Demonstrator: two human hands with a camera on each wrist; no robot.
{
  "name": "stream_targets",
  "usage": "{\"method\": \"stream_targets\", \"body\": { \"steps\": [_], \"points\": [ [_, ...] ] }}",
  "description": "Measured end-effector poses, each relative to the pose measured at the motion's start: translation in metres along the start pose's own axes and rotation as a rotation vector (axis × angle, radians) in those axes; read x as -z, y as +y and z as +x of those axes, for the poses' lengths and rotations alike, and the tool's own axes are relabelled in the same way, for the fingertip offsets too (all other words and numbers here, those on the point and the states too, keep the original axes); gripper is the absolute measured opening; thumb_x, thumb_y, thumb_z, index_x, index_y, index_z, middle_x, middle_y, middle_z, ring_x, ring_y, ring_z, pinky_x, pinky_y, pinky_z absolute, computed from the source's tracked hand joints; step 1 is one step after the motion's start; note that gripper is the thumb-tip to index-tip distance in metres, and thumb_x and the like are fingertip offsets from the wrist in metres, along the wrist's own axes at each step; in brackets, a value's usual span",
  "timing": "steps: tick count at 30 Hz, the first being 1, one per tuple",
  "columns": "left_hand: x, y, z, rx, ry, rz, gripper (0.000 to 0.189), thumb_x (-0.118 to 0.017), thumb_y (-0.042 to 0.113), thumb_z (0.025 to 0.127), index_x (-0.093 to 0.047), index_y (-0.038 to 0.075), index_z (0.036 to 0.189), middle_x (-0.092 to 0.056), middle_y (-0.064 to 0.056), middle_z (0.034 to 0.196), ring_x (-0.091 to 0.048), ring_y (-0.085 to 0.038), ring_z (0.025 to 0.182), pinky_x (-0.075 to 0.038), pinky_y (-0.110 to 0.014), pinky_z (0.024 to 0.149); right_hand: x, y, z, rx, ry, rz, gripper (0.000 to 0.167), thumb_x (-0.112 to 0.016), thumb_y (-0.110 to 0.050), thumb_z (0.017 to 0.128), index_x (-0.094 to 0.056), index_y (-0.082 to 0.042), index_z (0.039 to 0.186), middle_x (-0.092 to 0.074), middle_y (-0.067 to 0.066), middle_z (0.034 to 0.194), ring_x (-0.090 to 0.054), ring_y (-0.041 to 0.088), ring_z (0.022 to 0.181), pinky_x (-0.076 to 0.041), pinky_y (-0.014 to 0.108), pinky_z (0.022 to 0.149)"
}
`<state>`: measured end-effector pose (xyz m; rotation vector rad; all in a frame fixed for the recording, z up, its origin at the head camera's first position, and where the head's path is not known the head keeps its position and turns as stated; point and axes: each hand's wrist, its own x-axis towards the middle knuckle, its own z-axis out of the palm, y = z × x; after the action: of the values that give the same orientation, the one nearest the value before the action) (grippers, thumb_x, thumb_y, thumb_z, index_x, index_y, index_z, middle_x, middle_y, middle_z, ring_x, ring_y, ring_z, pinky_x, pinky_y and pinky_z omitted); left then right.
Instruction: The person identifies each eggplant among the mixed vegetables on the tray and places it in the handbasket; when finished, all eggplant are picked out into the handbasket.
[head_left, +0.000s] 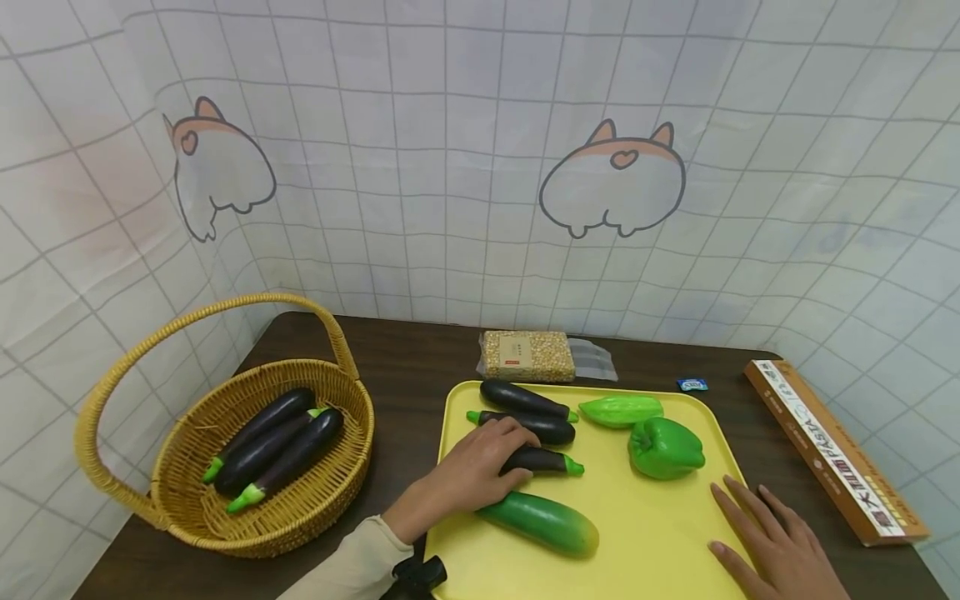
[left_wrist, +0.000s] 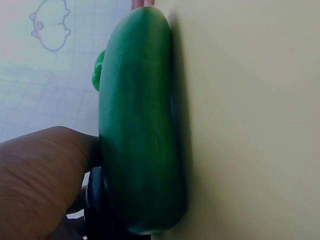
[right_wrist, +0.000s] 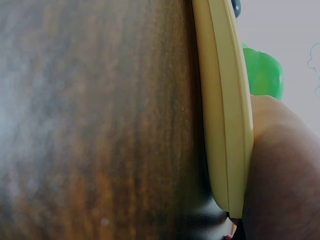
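My left hand (head_left: 480,467) grips the near eggplant (head_left: 542,460), its green stem end sticking out to the right past the thumb. The eggplant's other end is hidden under the hand. Just below lies a green cucumber-like vegetable (head_left: 543,523), which fills much of the left wrist view. Two more eggplants (head_left: 525,398) lie at the tray's upper left, close to the fingers. With fingers spread, my right hand (head_left: 780,546) rests at the right rim of the yellow tray (head_left: 637,533). A green bell pepper (head_left: 666,448) and a green bitter melon (head_left: 621,410) sit near the tray's upper right.
To the left stands a wicker basket (head_left: 360,467) with a tall handle and three eggplants (head_left: 273,446) inside. Behind the tray are a bag of grains (head_left: 528,356) and a small blue packet (head_left: 692,384). A long pasta box (head_left: 832,450) lies at right on the dark table (head_left: 405,358).
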<state>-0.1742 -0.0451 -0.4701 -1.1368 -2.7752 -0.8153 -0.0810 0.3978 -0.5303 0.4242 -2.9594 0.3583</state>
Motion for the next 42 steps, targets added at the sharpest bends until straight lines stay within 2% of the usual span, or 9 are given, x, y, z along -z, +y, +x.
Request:
{"method": "stream_targets", "body": {
  "steps": [7, 13, 18, 21, 24, 30, 33, 39, 42],
  "points": [
    [0.009, 0.002, -0.005, -0.026, 0.040, 0.015, 0.033, -0.074, 0.025, 0.103, -0.066, 0.018, 0.134, -0.059, -0.001, 0.124, -0.057, -0.015, 0.110, -0.050, -0.036, 0.095, -0.001, -0.003, 0.002, -0.018, -0.017, -0.008, 0.074, -0.058, -0.054, 0.107, -0.025, -0.032, 0.170, -0.024, 0.003, 0.172, -0.028, 0.055, 0.145, -0.025, 0.079, 0.100],
    [0.021, 0.006, -0.015, -0.069, 0.083, 0.034, 0.033, -0.074, 0.021, 0.103, -0.063, 0.013, 0.134, -0.057, -0.004, 0.121, -0.056, -0.014, 0.097, -0.050, -0.032, 0.084, -0.005, -0.002, 0.002, -0.003, -0.010, -0.003, 0.075, -0.058, -0.053, 0.107, -0.024, -0.032, 0.170, -0.023, 0.003, 0.172, -0.028, 0.056, 0.145, -0.024, 0.080, 0.101],
    [0.035, 0.009, -0.020, -0.066, 0.106, 0.070, 0.035, -0.074, 0.019, 0.103, -0.062, 0.012, 0.135, -0.057, -0.005, 0.123, -0.058, -0.015, 0.094, -0.052, -0.033, 0.082, -0.008, 0.001, -0.001, 0.027, 0.026, 0.011, 0.074, -0.059, -0.049, 0.108, -0.022, -0.032, 0.171, -0.018, -0.002, 0.174, -0.022, 0.055, 0.150, -0.010, 0.081, 0.109],
    [0.042, 0.010, -0.024, -0.056, 0.120, 0.085, 0.036, -0.075, 0.019, 0.102, -0.062, 0.013, 0.135, -0.057, -0.005, 0.125, -0.060, -0.017, 0.096, -0.053, -0.036, 0.083, -0.010, 0.002, -0.003, 0.043, 0.044, 0.005, 0.075, -0.060, -0.047, 0.108, -0.022, -0.032, 0.171, -0.016, -0.004, 0.175, -0.020, 0.053, 0.151, 0.003, 0.075, 0.116],
    [0.046, 0.010, -0.027, -0.053, 0.128, 0.085, 0.037, -0.075, 0.018, 0.102, -0.062, 0.013, 0.136, -0.057, -0.005, 0.126, -0.061, -0.017, 0.098, -0.054, -0.037, 0.084, -0.011, 0.004, -0.003, 0.052, 0.058, -0.009, 0.075, -0.061, -0.046, 0.108, -0.022, -0.031, 0.171, -0.016, -0.004, 0.175, -0.020, 0.053, 0.151, 0.010, 0.067, 0.118],
    [0.051, 0.008, -0.036, -0.055, 0.154, 0.088, 0.037, -0.076, 0.018, 0.101, -0.063, 0.012, 0.135, -0.058, -0.004, 0.123, -0.061, -0.016, 0.095, -0.054, -0.036, 0.083, -0.012, 0.003, -0.001, 0.058, 0.062, -0.006, 0.076, -0.061, -0.045, 0.108, -0.022, -0.031, 0.171, -0.014, -0.004, 0.175, -0.020, 0.053, 0.151, 0.012, 0.066, 0.118],
    [0.055, 0.007, -0.041, -0.039, 0.166, 0.087, 0.037, -0.077, 0.017, 0.101, -0.063, 0.012, 0.135, -0.059, -0.004, 0.122, -0.061, -0.015, 0.095, -0.054, -0.036, 0.082, -0.014, 0.002, -0.001, 0.065, 0.063, 0.003, 0.076, -0.062, -0.045, 0.107, -0.023, -0.031, 0.171, -0.016, -0.004, 0.175, -0.021, 0.054, 0.151, 0.010, 0.068, 0.118],
    [0.066, 0.003, -0.050, 0.010, 0.188, 0.060, 0.038, -0.076, 0.020, 0.102, -0.062, 0.012, 0.136, -0.057, -0.004, 0.126, -0.062, -0.014, 0.099, -0.055, -0.035, 0.081, -0.012, 0.004, -0.001, 0.060, 0.071, -0.003, 0.077, -0.063, -0.046, 0.107, -0.023, -0.032, 0.170, -0.014, -0.006, 0.175, -0.021, 0.053, 0.151, -0.015, 0.083, 0.105],
    [0.073, 0.001, -0.056, 0.048, 0.195, 0.051, 0.038, -0.076, 0.021, 0.102, -0.062, 0.013, 0.136, -0.056, -0.004, 0.127, -0.061, -0.013, 0.100, -0.055, -0.036, 0.082, -0.010, 0.004, -0.001, 0.049, 0.069, -0.002, 0.077, -0.063, -0.047, 0.106, -0.023, -0.033, 0.170, -0.014, -0.006, 0.175, -0.019, 0.053, 0.152, -0.018, 0.084, 0.101]
  ]
}}
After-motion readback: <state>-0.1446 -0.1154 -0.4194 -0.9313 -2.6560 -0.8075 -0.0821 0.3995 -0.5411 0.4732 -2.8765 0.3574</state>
